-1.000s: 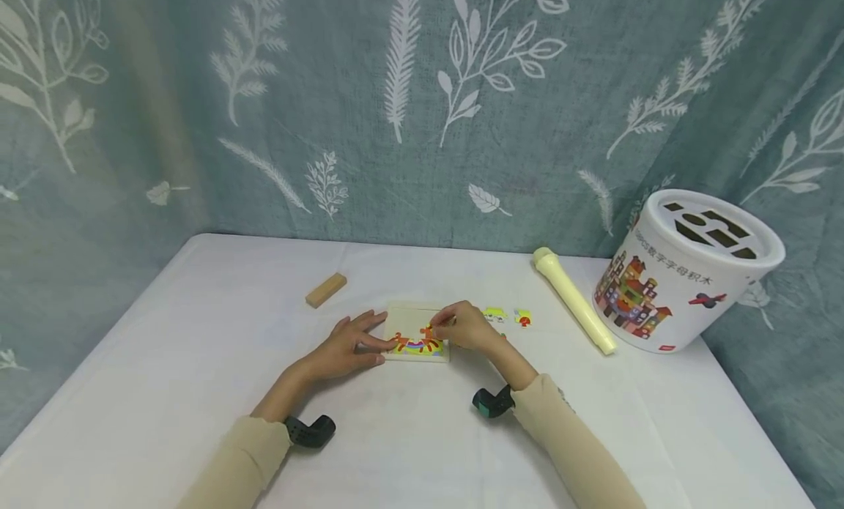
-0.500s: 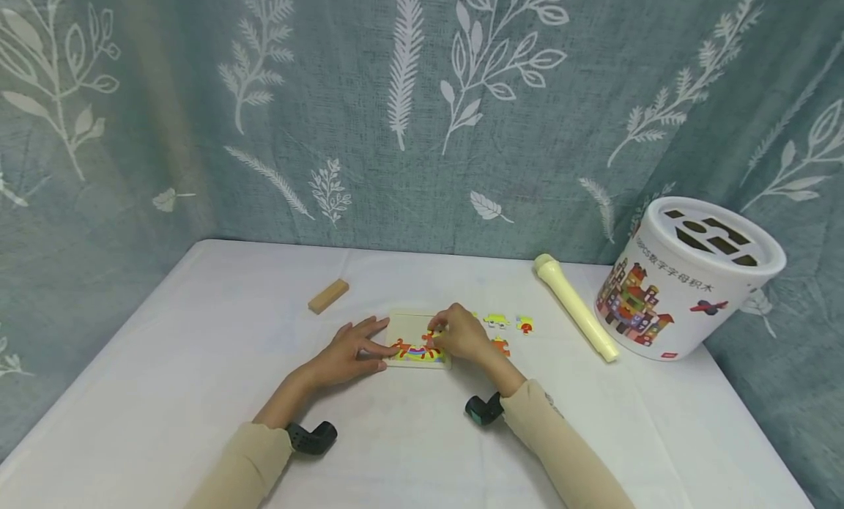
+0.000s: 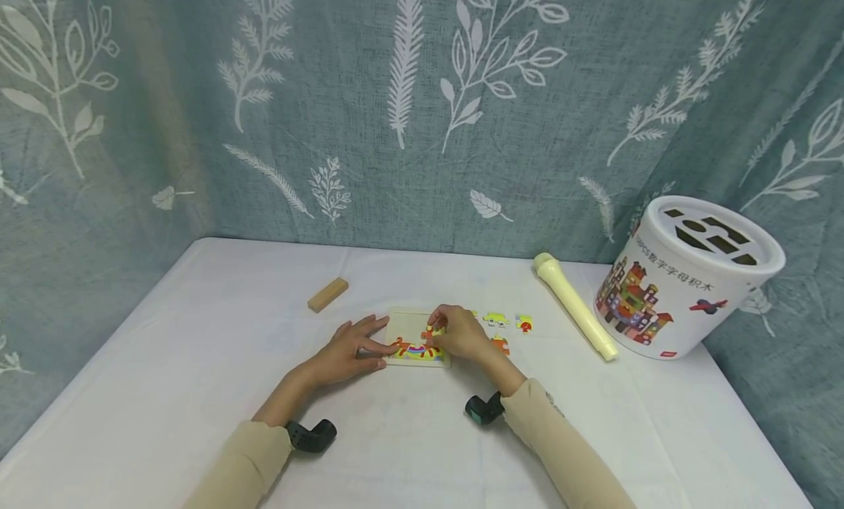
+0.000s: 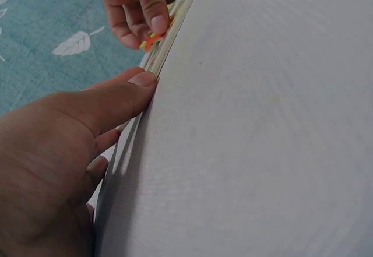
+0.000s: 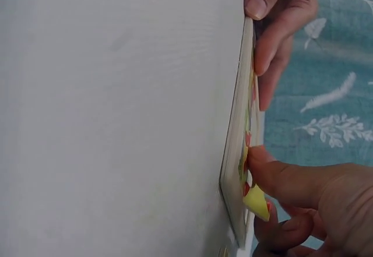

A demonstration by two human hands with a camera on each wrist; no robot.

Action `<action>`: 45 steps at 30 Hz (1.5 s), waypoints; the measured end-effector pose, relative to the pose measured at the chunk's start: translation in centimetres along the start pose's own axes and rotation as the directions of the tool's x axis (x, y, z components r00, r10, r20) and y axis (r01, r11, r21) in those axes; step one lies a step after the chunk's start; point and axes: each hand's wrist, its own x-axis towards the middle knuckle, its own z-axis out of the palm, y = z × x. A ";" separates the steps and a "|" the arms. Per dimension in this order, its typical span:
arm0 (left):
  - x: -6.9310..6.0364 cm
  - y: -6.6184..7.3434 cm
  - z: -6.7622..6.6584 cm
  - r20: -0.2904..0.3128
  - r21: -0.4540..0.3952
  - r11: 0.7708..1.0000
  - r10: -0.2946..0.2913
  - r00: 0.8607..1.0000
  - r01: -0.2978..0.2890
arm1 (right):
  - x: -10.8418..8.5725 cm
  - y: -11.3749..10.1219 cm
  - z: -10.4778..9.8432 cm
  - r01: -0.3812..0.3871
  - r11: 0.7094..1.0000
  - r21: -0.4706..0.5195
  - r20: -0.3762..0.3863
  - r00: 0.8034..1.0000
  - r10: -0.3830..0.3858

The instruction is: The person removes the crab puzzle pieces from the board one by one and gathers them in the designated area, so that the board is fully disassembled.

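A wooden jigsaw board [image 3: 407, 321] lies flat on the table, with colourful pieces fitted along its near side. My right hand [image 3: 460, 333] pinches a red and yellow puzzle piece [image 5: 257, 203] over the board's right part; the piece is tilted in the right wrist view. My left hand [image 3: 349, 351] rests at the board's left edge, fingers mostly straight, its thumb against the near edge and index finger on top. From the left wrist, the piece [image 4: 152, 40] shows between thumb and fingers of my right hand. My right hand hides part of the board.
Loose puzzle pieces, among them a yellow one [image 3: 496, 320], a yellow and red one [image 3: 524, 324] and an orange one [image 3: 501, 346], lie right of the board. A wooden block [image 3: 327, 295] sits behind left. A pale yellow stick [image 3: 575, 306] and a white bucket [image 3: 679, 282] stand right.
The right hand has shifted slightly over the board and keeps hold of the puzzle piece. The left hand stays in place on the board. The head view has tilted a little.
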 end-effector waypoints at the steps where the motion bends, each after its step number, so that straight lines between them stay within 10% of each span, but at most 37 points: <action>1: 0.0 0.0 0.0 0.000 -0.002 1.000 -0.001 1.000 0.001 | 0.0 0.1 0.0 -0.002 1.000 0.016 -0.007 1.000 0.002; 27: 0.4 -0.1 0.9 0.020 -0.022 1.000 0.009 1.000 -0.008 | -0.8 3.1 -2.6 -0.176 0.926 0.333 0.102 0.983 0.150; 45: 0.1 -0.4 0.0 -0.003 0.009 1.000 0.009 1.000 -0.009 | -5.6 10.7 -9.8 -0.364 0.861 0.356 0.088 0.930 0.356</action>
